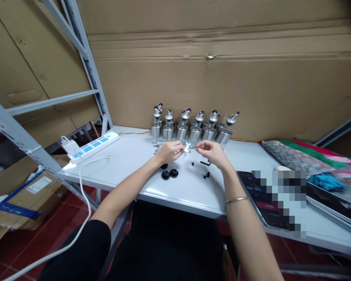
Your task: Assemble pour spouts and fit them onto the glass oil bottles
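Black caps: two round rubbery discs (169, 173) lie just nearer than the left hand, within easy reach; smaller black bits (206, 175) sit scattered below the right hand.
Left hand: left hand (169, 151) curls in, fingertips pinching one end of a small white pourer piece (187, 148) to steady it.
Right hand: right hand (212, 152) meets it from the other side, fingers pinched close at the same piece, which is lifted just off the white table (128, 164).
Beyond the hands: six steel-and-glass dispenser bottles (193, 130) stand in a tidy row, spouts fitted.
Far left: a white power strip (93, 146) stays well apart from the hands.
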Demonstrator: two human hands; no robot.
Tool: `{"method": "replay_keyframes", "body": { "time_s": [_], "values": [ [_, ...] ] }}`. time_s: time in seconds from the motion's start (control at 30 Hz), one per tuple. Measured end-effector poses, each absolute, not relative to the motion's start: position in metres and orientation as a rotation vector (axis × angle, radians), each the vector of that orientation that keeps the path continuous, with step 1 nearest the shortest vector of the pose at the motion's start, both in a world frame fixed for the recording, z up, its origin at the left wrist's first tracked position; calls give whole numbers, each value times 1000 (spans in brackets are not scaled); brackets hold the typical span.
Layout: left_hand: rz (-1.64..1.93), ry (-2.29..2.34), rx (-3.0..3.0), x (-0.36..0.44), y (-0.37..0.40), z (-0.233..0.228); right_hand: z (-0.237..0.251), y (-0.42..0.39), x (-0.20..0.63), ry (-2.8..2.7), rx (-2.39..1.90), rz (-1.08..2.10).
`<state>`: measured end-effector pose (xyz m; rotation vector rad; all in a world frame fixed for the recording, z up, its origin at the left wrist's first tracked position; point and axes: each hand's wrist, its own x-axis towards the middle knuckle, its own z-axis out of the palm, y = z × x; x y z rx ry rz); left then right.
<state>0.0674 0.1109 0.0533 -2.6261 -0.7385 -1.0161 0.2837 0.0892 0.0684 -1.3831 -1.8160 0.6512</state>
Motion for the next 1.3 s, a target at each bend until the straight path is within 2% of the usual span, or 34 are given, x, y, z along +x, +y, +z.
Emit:
{"method": "replay_keyframes", "body": {
  "time_s": [0.27,1.3],
  "values": [
    [-1002,-732,-2619,68,111,53,72,87,267,-1490,-1007,811],
    [-1047,-758,-2577,69,106,56,72,84,262,-1328,-940,1052]
  ]
}}
